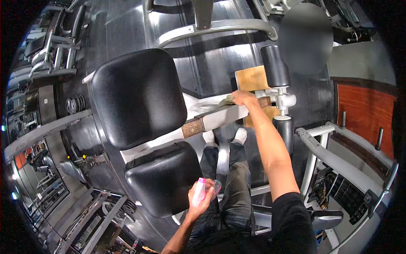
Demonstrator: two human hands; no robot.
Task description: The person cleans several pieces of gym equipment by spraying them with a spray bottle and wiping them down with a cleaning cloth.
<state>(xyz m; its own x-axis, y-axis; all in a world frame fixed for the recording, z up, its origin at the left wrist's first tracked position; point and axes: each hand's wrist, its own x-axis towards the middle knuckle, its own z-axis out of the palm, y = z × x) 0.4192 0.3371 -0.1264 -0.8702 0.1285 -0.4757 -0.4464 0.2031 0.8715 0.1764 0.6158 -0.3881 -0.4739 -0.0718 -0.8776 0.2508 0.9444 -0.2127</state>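
Observation:
My left hand is closed around a small bottle with a pink top and a pale, see-through body, held beside the lower black pad. My right hand reaches forward, its fingers pressed on a greenish cloth against the pale metal beam of an exercise bench. Two black padded cushions, a larger one and a smaller one, sit at the left end of the beam. At its other end are black foam rollers and a wooden footplate.
A curved grey machine frame crosses the floor ahead. To the right stands a pale metal rack near a reddish-brown panel. Weight plates and more gym machines are at the left. My feet in white socks are close to the beam.

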